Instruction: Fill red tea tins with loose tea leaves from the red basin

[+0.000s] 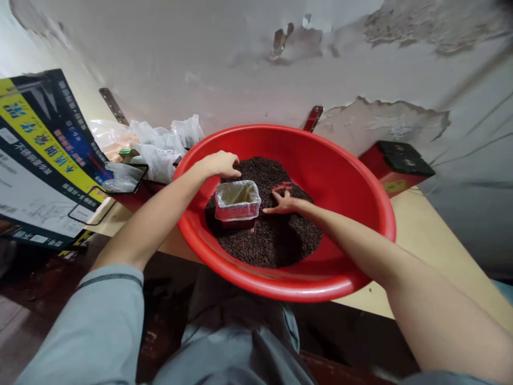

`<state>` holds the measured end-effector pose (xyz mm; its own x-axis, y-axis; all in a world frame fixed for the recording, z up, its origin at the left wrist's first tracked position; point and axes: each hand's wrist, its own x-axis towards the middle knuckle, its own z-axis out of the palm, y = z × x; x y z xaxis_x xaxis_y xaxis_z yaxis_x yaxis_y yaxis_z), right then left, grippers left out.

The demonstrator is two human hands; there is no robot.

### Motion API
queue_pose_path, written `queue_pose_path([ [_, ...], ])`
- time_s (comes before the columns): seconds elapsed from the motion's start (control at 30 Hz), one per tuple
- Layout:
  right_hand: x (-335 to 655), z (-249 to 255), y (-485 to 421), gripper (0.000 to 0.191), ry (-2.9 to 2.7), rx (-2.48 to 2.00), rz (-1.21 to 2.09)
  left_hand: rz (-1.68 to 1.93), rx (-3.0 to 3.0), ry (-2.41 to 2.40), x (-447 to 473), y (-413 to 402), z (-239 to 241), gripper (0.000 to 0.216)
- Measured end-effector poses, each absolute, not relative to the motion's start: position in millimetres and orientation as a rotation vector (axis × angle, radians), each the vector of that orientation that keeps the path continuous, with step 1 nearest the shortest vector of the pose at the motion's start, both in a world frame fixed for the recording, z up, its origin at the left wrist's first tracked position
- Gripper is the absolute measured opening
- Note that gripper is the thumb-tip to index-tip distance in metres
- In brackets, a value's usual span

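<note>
A large red plastic basin (pixel 352 192) holds a heap of dark brown loose grains (pixel 264 243), too fine to name. Set in the heap, left of the middle, is a small red box (pixel 237 214) lined with a clear plastic bag (pixel 251 193); the inside looks mostly bare. My left hand (pixel 221 163) hovers just beyond the box's far left corner, fingers loosely bent and nothing held. To the right of the box, my right hand (pixel 285 203) reaches down to the grains with its fingers spread.
A pale wooden table (pixel 433 240) carries the basin, against a peeling wall (pixel 224 69). On the left are crumpled plastic bags (pixel 160 144), a wire-framed open box (pixel 134 200) and a large printed carton (pixel 44 155). A red box with a black top (pixel 404 160) stands at right.
</note>
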<state>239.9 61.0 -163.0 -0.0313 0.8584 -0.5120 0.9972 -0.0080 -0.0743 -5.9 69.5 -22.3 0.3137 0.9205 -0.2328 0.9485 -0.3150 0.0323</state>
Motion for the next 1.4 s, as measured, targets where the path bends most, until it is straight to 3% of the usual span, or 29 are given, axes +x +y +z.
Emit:
queue_pose_path([
  [0.1,231,-183,45,0.129,1.924,1.901,-0.636,-0.570,2.395,1.405,15,78,-32,0.065],
  [0.17,224,-190,36,0.127,1.978,1.938,-0.604,-0.664,2.471,1.346,22,79,-44,0.055],
  [0.37,208,-198,27,0.090,2.210,1.936,-0.588,-0.723,2.226,1.417,14,71,-62,0.041],
  [0.67,218,-177,65,0.048,2.464,2.008,-0.768,-0.509,1.888,1.289,-18,87,-64,0.070],
  [0.83,218,-119,75,0.042,2.607,2.405,-1.457,-0.248,1.753,1.485,-28,96,-59,0.079],
  [0.93,204,-91,62,0.042,2.741,2.225,-1.972,-0.140,1.743,1.566,-30,95,-53,0.077],
  [1.03,183,-82,43,0.041,2.916,1.917,-2.229,-0.133,1.763,1.583,-31,92,-48,0.074],
  [1.1,171,-84,33,0.039,3.048,1.783,-2.219,-0.147,1.781,1.586,-31,90,-48,0.076],
  [1.23,160,-89,25,0.036,3.220,1.712,-1.894,-0.161,1.804,1.556,-31,90,-50,0.083],
  [1.4,160,-87,23,0.027,3.367,1.448,-1.640,-0.179,1.814,1.548,-33,94,-52,0.074],
])
